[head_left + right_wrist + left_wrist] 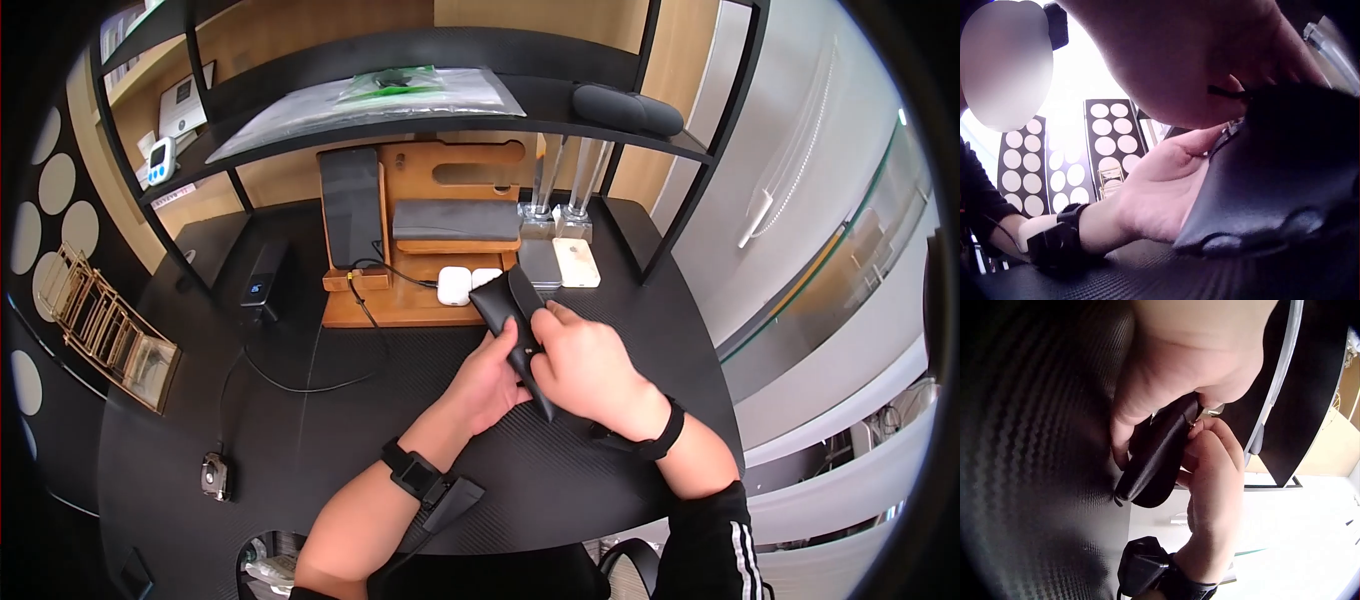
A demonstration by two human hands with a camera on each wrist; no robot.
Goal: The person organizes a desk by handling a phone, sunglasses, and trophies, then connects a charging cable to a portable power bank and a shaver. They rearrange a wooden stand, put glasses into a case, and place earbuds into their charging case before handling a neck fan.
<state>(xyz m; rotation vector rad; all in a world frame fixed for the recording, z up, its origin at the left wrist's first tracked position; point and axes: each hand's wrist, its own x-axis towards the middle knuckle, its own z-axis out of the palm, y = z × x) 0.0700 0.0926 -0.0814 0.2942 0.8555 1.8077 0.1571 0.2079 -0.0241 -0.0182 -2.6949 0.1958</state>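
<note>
Black and slim, a case (523,340) is held over the desk (400,520), the left hand (485,385) gripping it from seven o'clock, the right hand (590,365) pinching its edge from four; a white earbud box (454,286) sits at its ten o'clock.

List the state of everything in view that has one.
Black snap case: held, closure unclear
Left hand: gripping the case
Right hand: pinching its edge
Smartphone: propped up, screen dark
Power bank: display lit
White earbud case: lid unclear
Clear plastic bag: lying flat
</note>
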